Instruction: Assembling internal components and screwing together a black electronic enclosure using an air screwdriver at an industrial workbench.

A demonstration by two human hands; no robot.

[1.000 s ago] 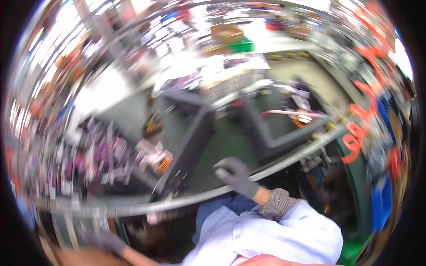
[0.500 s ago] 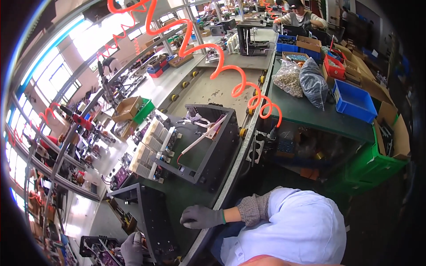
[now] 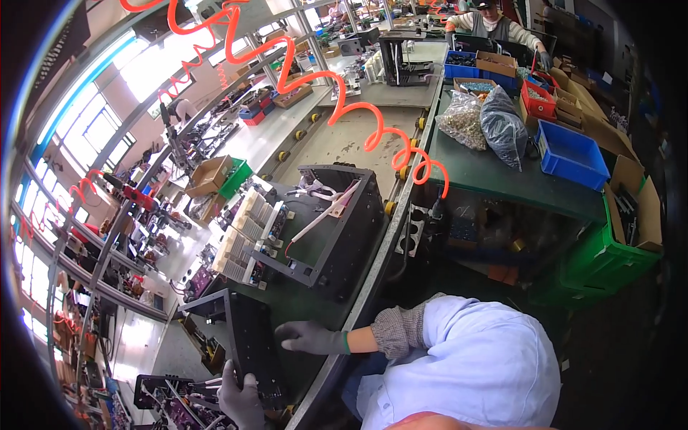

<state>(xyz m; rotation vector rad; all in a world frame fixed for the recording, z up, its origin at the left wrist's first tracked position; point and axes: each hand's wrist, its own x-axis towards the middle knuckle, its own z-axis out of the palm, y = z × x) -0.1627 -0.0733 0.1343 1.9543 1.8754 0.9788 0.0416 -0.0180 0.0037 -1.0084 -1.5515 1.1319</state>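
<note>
My left hand (image 3: 241, 401), in a grey glove, grips the near edge of a black metal case frame (image 3: 251, 344), its thumb and fingers on either side. Beside that frame my right hand (image 3: 312, 337), also gloved in grey, hovers with fingers stretched toward the panel, holding nothing. Left of my left hand lies a black unit (image 3: 175, 401) with purple circuit boards and pale wires, partly cut off below. Farther along the bench stands a larger black case frame (image 3: 344, 244) with a white-sleeved cable (image 3: 322, 218) in it. White finned blocks (image 3: 247, 229) sit along its left side.
An orange coiled air hose (image 3: 373, 132) hangs across the view. A metal rail (image 3: 373, 287) edges the bench. On the right, a green table (image 3: 494, 183) bears plastic bags (image 3: 504, 129) and a blue bin (image 3: 571, 158). Another person (image 3: 491, 29) stands at the far end.
My left hand has moved up and right from beside the circuit unit onto the case frame's edge. My right hand has shifted slightly left and up, its fingers more stretched.
</note>
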